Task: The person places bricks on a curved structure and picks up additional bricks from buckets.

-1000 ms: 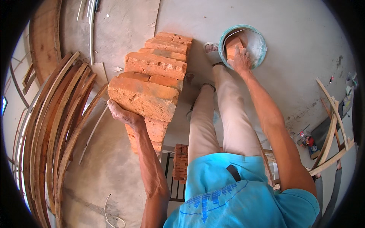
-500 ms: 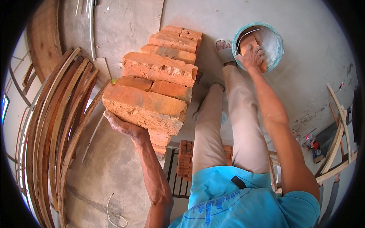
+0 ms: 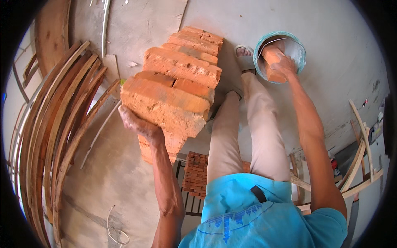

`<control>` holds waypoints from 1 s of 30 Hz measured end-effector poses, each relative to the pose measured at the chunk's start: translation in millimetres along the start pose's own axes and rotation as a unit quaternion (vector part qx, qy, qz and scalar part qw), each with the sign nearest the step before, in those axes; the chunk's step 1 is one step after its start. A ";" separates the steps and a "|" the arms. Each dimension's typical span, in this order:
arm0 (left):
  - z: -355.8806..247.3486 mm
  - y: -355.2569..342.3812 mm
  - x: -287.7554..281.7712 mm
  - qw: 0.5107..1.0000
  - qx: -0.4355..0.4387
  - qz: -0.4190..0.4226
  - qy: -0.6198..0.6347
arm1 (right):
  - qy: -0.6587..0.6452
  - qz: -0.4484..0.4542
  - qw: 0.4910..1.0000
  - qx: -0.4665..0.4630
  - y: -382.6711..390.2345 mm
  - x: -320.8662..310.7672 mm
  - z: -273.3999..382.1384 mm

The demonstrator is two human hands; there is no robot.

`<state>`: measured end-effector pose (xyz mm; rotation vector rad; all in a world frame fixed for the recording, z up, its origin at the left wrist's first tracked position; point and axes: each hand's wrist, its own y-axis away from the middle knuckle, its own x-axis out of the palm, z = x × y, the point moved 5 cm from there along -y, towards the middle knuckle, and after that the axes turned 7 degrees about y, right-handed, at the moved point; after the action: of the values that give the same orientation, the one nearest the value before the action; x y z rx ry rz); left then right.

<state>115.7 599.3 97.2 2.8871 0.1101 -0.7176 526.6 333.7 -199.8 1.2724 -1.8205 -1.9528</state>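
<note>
A stack of rough orange bricks (image 3: 182, 76) rises in front of me on the left. My left hand (image 3: 140, 126) is pressed against the near brick (image 3: 165, 101) on top, curled round its lower left corner; some fingers are hidden. To the right, a turquoise bucket (image 3: 302, 49) with a wire handle and whitish inside stands on the floor. My right hand (image 3: 286, 67) reaches into it and grips an orange brick (image 3: 273, 58), whose near end lies over the rim. Part of another brick shows deeper in the bucket.
Curved wooden strips (image 3: 62, 136) stand along the left. A lower pile of red bricks (image 3: 195, 175) lies beyond my legs, beside a dark metal grille. Wooden poles (image 3: 357, 161) lean at the right. A looped pale cable (image 3: 118, 231) lies on the concrete floor. My sandalled feet stand near the bucket.
My right hand has shifted toward the bucket's near right side, and the brick in it has come up toward the rim. The left hand stays against the stack. The whole view has shifted slightly.
</note>
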 end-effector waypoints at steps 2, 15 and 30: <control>-0.8 -0.9 0.3 0.999 0.022 -0.023 -0.020 | 0.004 0.009 0.998 -0.059 14.8 -13.7 -12.9; -5.3 -0.5 -4.9 0.997 -0.032 -0.077 0.006 | -0.445 0.089 0.876 -0.162 267.0 -113.5 -68.2; -131.1 121.1 -60.0 0.923 -0.238 0.017 0.301 | -0.325 -0.023 0.786 -0.526 445.9 -166.1 140.9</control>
<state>136.3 501.5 256.7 2.5122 0.2631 0.2096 353.4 440.2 252.9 0.2661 -0.4660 -2.9263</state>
